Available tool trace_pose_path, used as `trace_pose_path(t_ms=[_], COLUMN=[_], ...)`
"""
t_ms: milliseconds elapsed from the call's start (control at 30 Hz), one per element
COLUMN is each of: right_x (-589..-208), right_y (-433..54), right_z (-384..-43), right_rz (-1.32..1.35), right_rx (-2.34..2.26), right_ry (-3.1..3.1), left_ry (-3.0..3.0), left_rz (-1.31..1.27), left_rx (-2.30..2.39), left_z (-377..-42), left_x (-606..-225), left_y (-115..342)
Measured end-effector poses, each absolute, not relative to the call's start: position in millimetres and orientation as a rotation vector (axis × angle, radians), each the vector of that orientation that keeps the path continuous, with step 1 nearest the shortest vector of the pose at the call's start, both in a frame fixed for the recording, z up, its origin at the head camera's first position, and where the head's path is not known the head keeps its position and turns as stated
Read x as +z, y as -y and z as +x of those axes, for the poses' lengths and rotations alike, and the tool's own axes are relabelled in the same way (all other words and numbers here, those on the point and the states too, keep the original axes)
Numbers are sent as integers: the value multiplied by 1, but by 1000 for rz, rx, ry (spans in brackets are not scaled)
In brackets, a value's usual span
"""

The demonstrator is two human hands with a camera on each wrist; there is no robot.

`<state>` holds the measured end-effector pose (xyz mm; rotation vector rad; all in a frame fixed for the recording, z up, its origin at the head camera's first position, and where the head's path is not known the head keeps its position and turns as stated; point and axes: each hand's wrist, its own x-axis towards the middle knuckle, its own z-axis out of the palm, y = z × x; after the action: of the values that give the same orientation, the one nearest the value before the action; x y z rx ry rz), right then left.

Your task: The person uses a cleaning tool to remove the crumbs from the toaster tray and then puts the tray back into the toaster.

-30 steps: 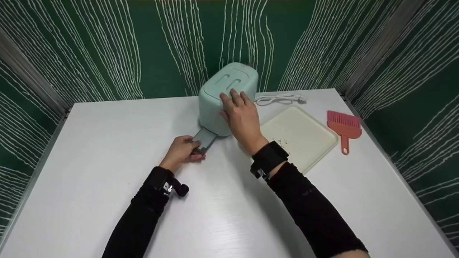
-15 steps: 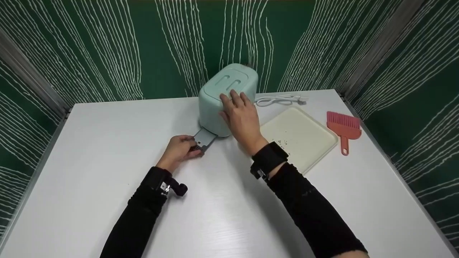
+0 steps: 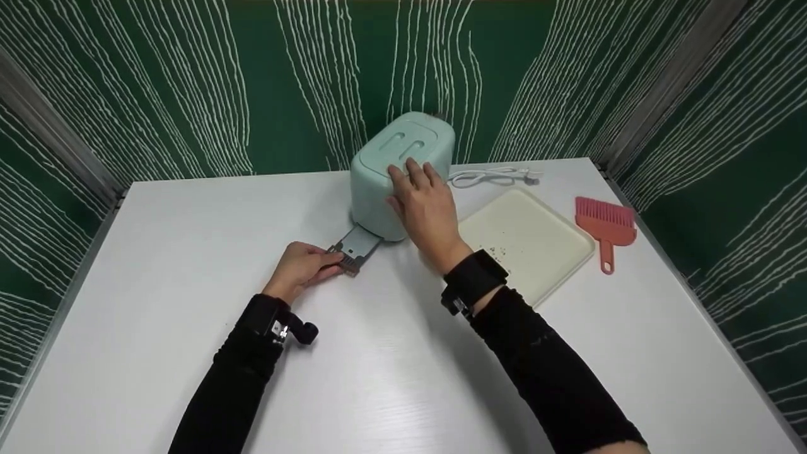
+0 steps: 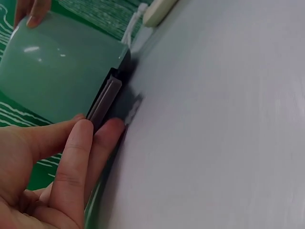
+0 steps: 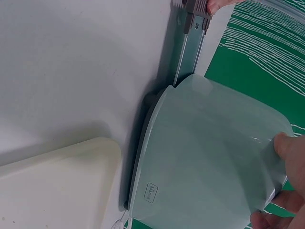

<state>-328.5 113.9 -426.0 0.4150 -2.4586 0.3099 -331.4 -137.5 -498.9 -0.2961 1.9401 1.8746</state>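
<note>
A mint-green toaster (image 3: 372, 198) stands at the back middle of the white table, with a lid over its top. Out of its near lower edge sticks a grey crumb tray (image 3: 361, 242), whose dark ridged end (image 5: 195, 8) also shows in the right wrist view. My left hand (image 3: 301, 268) pinches that end between thumb and fingers, low over the table. In the left wrist view the left fingertips (image 4: 82, 133) lie right at the tray's edge. My right hand (image 3: 429, 211) rests on the toaster's near upper edge, fingers on the lid, thumb down the side.
A cream shallow tray (image 3: 536, 230) with dark crumbs on it lies right of the toaster, partly under my right forearm in the head view. Beyond it lies an orange brush (image 3: 605, 232) with pink bristles. A white coiled cord (image 3: 485, 176) lies behind the cream tray.
My left hand has shifted slightly left and toward me, its fingers moving to the outer end of the crumb tray. More of the tray's ridged end shows. The right hand and toaster stay put.
</note>
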Motion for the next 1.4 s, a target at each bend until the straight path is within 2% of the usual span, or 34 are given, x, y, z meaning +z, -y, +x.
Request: trace_pose_path(t_ms=[467, 1400], right_x=[-426, -428], right_y=[-115, -113], right_z=[-327, -328], right_rz=[411, 406], right_rx=[326, 280], right_ry=[2493, 2461], left_ry=[-1981, -1746], left_rz=[-253, -314], left_rx=[1802, 2044], left_z=[-337, -347], left_x=[-504, -504], left_y=[125, 103])
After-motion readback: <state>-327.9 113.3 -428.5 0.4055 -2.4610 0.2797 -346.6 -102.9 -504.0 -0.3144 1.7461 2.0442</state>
